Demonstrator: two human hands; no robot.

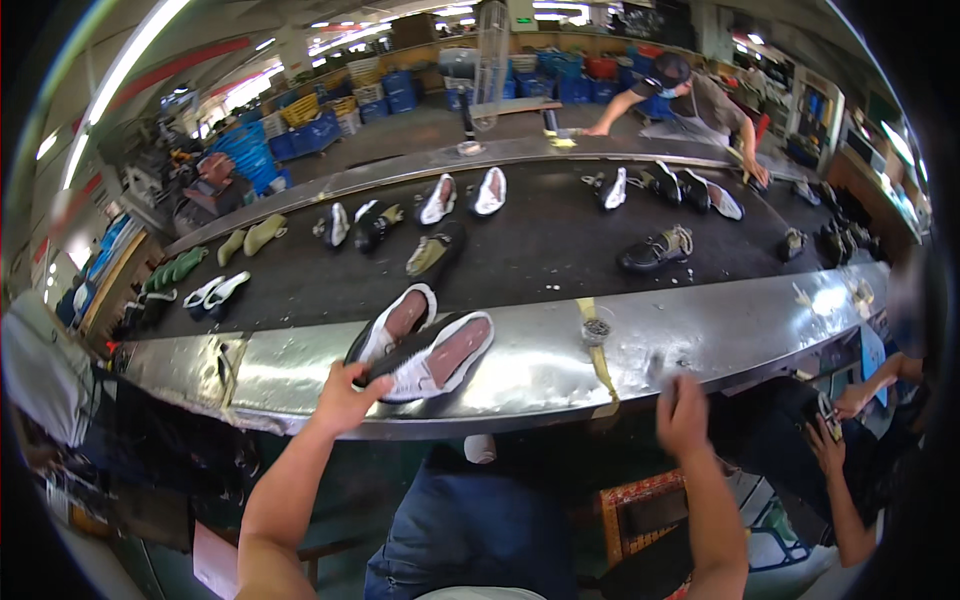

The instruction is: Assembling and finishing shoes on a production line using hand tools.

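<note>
Two shoes (455,358) over metal ledge (530,345), blue crates (400,92) beyond.

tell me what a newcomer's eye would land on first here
Probably the black-and-white shoes on the shiny metal ledge, centre-left, gripped by the left hand. Next, more shoes scattered along the black surface beyond. Then a co-worker across it, upper right.

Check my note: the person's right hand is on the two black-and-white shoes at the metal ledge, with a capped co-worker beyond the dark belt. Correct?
Wrong hand: the head view shows the left hand on the black-and-white shoes; the right hand is apart from them. The rest stands.
</note>
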